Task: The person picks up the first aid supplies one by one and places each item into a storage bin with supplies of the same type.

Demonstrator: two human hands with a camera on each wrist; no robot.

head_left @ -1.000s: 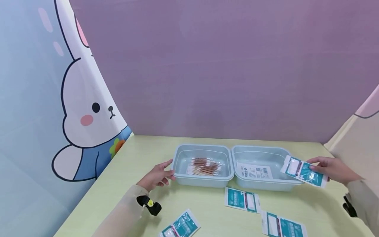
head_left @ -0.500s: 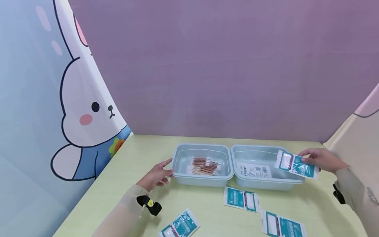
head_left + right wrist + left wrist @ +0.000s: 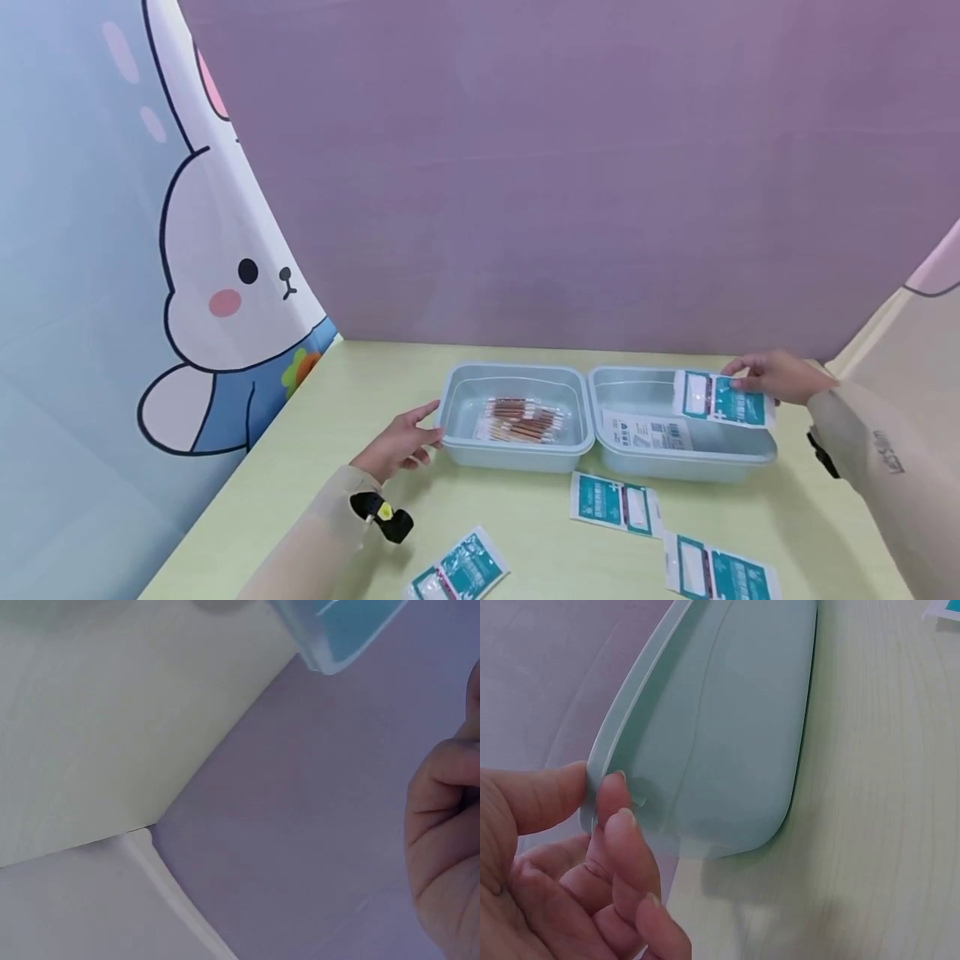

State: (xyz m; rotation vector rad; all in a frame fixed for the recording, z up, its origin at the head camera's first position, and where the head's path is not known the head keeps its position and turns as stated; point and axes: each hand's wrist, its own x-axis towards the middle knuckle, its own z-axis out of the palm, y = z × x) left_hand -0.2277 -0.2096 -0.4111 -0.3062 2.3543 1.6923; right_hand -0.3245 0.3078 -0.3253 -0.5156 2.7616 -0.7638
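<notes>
Right hand (image 3: 780,377) and teal-white packet (image 3: 723,401) shifted left and farther; packet now over right tub (image 3: 686,467).
Right thumb and fingers pinch packet's far edge; left hand (image 3: 401,439) pinches left rim of left tub (image 3: 513,459).

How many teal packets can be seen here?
4: one packet in the right hand; left packet, middle packet and right packet on the table. More may be hidden.

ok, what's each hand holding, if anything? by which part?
Right hand: a teal-and-white packet, by its upper right part. Left hand: the blue swab bin, by its left rim.
</notes>
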